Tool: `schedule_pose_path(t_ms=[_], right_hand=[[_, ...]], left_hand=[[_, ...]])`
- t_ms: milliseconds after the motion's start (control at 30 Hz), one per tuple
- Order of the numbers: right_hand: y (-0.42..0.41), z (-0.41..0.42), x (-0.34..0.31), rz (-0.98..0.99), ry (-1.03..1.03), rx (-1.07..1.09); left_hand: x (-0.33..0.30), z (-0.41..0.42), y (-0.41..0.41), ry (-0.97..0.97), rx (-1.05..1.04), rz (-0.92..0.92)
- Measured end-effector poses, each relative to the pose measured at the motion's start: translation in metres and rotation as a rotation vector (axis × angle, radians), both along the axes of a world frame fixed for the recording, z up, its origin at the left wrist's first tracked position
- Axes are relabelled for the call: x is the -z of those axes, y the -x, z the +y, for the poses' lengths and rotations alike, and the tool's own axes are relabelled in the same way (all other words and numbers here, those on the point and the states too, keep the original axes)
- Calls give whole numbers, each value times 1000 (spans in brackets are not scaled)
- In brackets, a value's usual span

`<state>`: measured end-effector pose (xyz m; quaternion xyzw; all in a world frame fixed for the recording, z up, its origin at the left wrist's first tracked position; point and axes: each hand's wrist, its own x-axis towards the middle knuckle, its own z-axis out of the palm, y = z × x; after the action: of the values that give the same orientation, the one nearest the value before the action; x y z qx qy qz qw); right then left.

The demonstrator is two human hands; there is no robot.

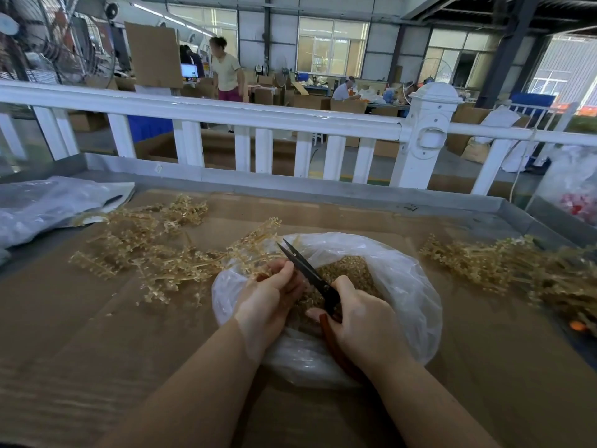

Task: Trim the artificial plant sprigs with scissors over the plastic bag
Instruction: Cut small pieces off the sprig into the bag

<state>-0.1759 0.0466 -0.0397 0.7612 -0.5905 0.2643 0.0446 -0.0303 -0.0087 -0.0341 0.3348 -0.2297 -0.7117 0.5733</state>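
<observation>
Over the plastic bag (pixel 403 279), the right hand (pixel 365 321) grips scissors (pixel 310 273) pointing up-left, blades slightly parted, while the left hand (pixel 268 299) pinches a sprig (pixel 255 240).

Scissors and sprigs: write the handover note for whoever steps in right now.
Left hand: grips a sprig over the open plastic bag.
Right hand: grip on the scissors by their red handles, blades slightly parted, pointing up and away beside the left fingers.
Bag sits on the cardboard-covered table and holds a heap of cut bits.
Sprig piles lie left and right of the bag; which pile is trimmed cannot be told.
Left: finish this sprig, then work through the untrimmed ones.
</observation>
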Motion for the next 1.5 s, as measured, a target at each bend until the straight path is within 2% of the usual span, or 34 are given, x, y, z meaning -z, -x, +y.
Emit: schedule_pose_path(t_ms=[133, 433, 767, 933, 1333, 1500], right_hand=[[1, 1, 1, -31, 37, -4], [1, -1, 2, 2, 17, 1], [-2, -3, 1, 34, 4, -8], [-1, 1, 1, -22, 24, 12], [2, 4, -1, -101, 40, 52], [4, 5, -1, -87, 31, 43]], left_hand=[[-2, 3, 0, -6, -35, -3], [-3, 4, -1, 15, 46, -105], [1, 1, 2, 22, -37, -37], [1, 2, 3, 22, -67, -20], [5, -2, 4, 3, -75, -2], [4, 0, 0, 41, 3, -27]])
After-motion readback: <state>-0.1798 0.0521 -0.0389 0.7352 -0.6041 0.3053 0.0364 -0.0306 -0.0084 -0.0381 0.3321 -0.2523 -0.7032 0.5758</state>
